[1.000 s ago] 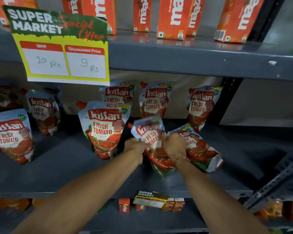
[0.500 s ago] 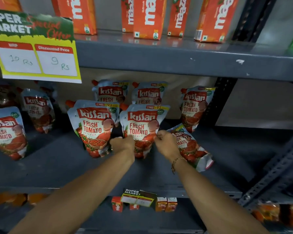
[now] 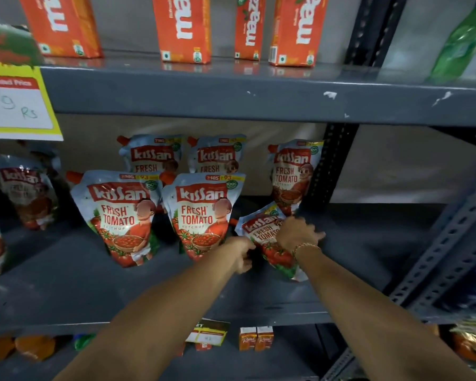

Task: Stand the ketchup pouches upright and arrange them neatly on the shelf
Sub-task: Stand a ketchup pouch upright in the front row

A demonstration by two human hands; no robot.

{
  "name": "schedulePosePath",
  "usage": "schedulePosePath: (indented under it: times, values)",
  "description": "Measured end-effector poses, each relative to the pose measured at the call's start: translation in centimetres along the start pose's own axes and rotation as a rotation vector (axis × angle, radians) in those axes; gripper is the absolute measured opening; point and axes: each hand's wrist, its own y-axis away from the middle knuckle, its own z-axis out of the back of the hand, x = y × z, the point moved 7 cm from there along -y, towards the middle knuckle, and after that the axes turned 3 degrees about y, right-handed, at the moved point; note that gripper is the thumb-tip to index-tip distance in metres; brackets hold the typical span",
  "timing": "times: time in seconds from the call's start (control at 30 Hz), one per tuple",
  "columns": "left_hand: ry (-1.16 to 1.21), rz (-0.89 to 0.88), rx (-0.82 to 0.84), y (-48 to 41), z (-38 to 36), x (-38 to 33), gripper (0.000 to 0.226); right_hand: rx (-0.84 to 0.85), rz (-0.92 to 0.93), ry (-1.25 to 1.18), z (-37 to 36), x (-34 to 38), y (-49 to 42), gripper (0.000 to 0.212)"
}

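Note:
One ketchup pouch [image 3: 261,232] lies tilted on the grey shelf [image 3: 66,284], right of the front row. My right hand [image 3: 297,233] lies over its upper right part, fingers curled round its far edge. My left hand [image 3: 241,253] is at its lower left edge with loosely bent fingers and holds nothing. Two pouches stand upright in front, one on the left [image 3: 118,215] and one in the middle [image 3: 201,213]. Behind them stand two more [image 3: 151,158] [image 3: 217,158], and another [image 3: 293,174] leans by the right post.
More pouches [image 3: 25,188] stand at the far left of the shelf. Orange juice cartons [image 3: 182,28] line the shelf above, and a yellow price sign [image 3: 17,105] hangs from its edge. A perforated metal post [image 3: 330,166] bounds the shelf on the right. Small cartons [image 3: 256,338] stand below.
Both hands let go of the middle pouch, which now stands upright in the front row. They moved right to the lying pouch, and the view shifted right.

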Motion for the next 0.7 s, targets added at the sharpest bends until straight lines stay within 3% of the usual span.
schedulePosePath:
  times: [0.1, 0.2, 0.33, 0.53, 0.7]
  values:
    - [0.011, 0.022, 0.100, 0.0, -2.2, 0.6, 0.015, 0.122, -0.075, -0.134, -0.9, -0.9, -0.7, 0.059]
    - [0.045, 0.007, 0.148, 0.1, -3.5, 0.7, 0.019, 0.052, -0.111, -0.293, -0.4, -1.4, -0.9, 0.043]
    - [0.019, -0.146, 0.052, 0.3, -3.1, -0.4, 0.023, -0.067, -0.132, -0.524, 0.6, -2.5, -0.6, 0.030]
    - [-0.139, -0.615, -0.094, 1.9, -2.5, -4.2, 0.028, -0.433, -0.037, -1.056, 1.9, -3.5, 1.7, 0.023]
    - [-0.257, -0.672, -0.195, 2.5, -1.8, -3.3, 0.033, -0.378, -0.079, -1.170, -0.8, -4.0, 1.6, 0.027]
